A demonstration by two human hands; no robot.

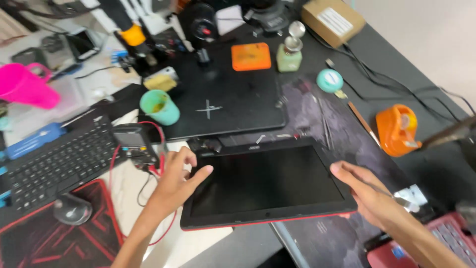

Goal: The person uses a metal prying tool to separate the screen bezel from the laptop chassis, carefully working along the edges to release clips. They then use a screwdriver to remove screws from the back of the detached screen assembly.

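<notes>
Laptop screen panel [267, 186], black glass with a red rim, lay flat near the front edge of the desk [436, 114], between both hands. Left hand [173, 181] rested on the panel's left edge, fingers loosely spread, thumb on the glass, not clamped on anything. Right hand [369, 193] sat at the panel's right edge, fingers curled around a thin metal tool [396, 197]; whether its tip touched the rim I couldn't tell. Judgement: the left hand should have pressed flat to stop the panel sliding, the tool kept shallow along the seam, not levered against the glass. Multimeter [136, 144] with red leads lay just beside the left hand, keyboard [54, 164] further left. Closed black laptop [223, 106] behind the panel, green cup [159, 106] at its left corner, orange tape dispenser [396, 130] toward the right edge.
</notes>
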